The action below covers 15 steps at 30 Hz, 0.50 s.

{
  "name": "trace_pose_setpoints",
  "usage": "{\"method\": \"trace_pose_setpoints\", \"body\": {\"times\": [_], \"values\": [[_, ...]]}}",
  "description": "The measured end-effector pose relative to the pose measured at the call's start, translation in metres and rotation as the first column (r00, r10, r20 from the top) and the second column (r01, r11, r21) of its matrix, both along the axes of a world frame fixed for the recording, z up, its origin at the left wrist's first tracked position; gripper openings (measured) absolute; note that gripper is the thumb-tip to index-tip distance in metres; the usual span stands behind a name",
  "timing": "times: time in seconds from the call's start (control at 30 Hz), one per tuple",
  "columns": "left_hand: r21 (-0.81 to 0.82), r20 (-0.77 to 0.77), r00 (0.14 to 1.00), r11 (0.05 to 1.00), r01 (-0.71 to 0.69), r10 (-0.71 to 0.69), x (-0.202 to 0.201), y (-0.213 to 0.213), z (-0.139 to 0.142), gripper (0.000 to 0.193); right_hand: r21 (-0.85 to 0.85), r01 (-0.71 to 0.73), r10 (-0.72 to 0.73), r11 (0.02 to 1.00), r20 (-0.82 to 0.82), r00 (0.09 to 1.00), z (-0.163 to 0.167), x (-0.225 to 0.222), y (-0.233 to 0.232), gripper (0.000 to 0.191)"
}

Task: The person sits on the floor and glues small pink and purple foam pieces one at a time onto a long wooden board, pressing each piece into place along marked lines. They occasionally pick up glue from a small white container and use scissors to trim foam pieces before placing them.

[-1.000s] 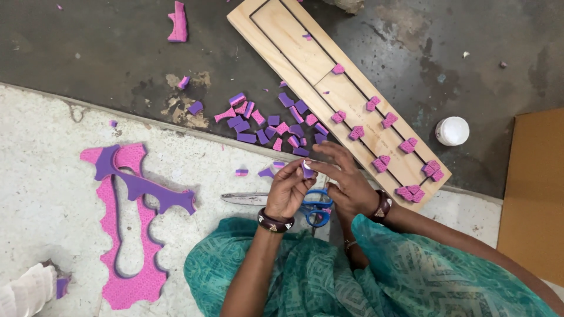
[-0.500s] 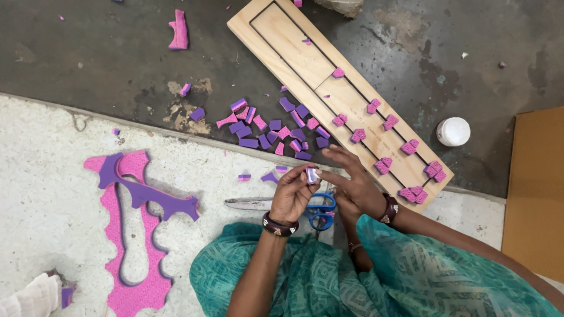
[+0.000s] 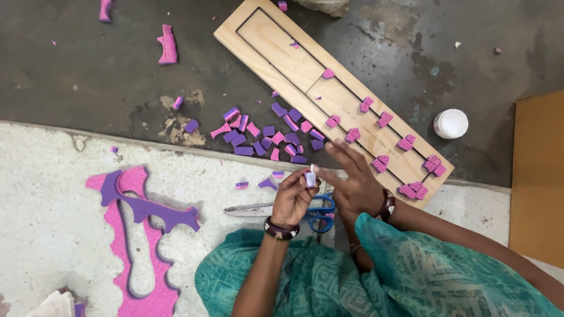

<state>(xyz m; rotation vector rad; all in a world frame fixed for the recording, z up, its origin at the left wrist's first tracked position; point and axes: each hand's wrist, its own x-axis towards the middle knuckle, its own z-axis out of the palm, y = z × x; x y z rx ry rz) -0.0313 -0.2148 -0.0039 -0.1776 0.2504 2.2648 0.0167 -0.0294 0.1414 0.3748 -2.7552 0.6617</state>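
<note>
Pinching a small foam piece (image 3: 310, 178) in your left hand (image 3: 292, 199), right hand (image 3: 352, 182) fingers spread beside it, you needed steady grip above the scissors (image 3: 294, 208).

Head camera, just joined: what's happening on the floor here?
A person sits on the floor working with small foam pieces. The left hand pinches a small pale piece at its fingertips, while the right hand, fingers spread and blurred, hovers just beside it. Blue-handled scissors lie under the hands. A heap of purple and pink foam bits sits ahead, next to a long wooden board with pink pieces along its lower half. A white jar stands to the right.
</note>
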Motion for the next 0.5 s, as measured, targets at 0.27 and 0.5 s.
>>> {"method": "trace_pose_setpoints", "body": {"times": [0.27, 0.5], "values": [[-0.241, -0.039, 0.999, 0.97, 0.022, -0.032, -0.025, 0.018, 0.007, 0.029, -0.147, 0.204, -0.196, 0.968, 0.064, 0.978, -0.005, -0.011, 0.033, 0.065], [-0.648, -0.675, 0.668, 0.685, -0.333, -0.314, -0.177, 0.082, 0.028, 0.022, -0.382, 0.435, -0.411, 0.815, 0.147, 0.9, 0.014, -0.005, 0.076, 0.061]]}}
